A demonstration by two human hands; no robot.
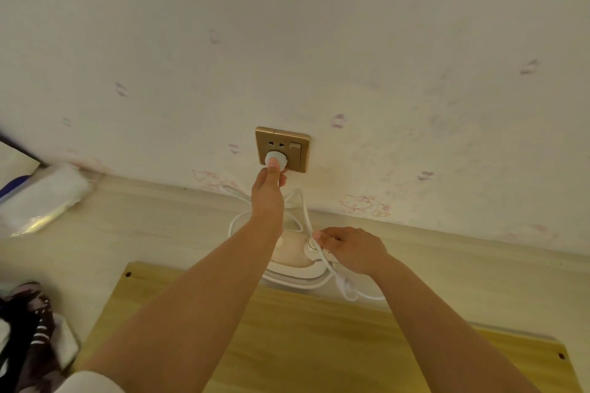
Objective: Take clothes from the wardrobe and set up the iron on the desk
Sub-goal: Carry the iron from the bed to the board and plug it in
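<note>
I have my left hand (268, 188) at the socket (282, 149), thumb pressed on the plug (275, 160) and fingers curled behind it, pinching it so it seats square in the lower holes, I judge. Below the socket, the iron (295, 257) sits on the desk (143, 226) against the wall. My right hand (352, 249), just below and right of the socket, pinches the cord (306, 210) over the iron, probably keeping slack off the plug.
</note>
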